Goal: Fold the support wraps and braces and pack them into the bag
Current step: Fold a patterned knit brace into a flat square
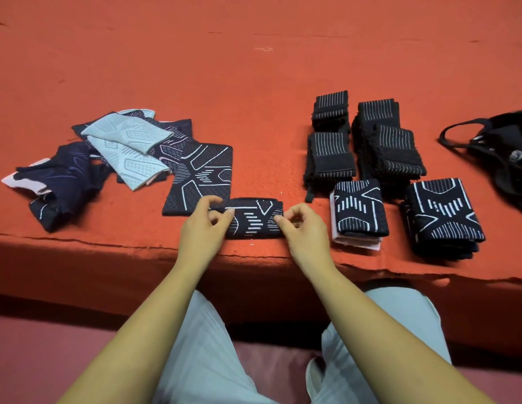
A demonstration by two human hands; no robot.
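Loose pile (108, 158): unfolded dark and pale-blue braces, heaped at far left on red tabletop (254, 68).
Flat brace (201, 176): spread open, just right of the pile.
Left hand (204, 225): pinches left end of folded brace (254, 218), near the front edge.
Right hand (303, 228): pinches its right end.
Striped wraps (331, 153): folded bundles, right of centre.
Folded stacks (443, 214): two, in front of the wraps.
Bag (504, 153): black, far right.
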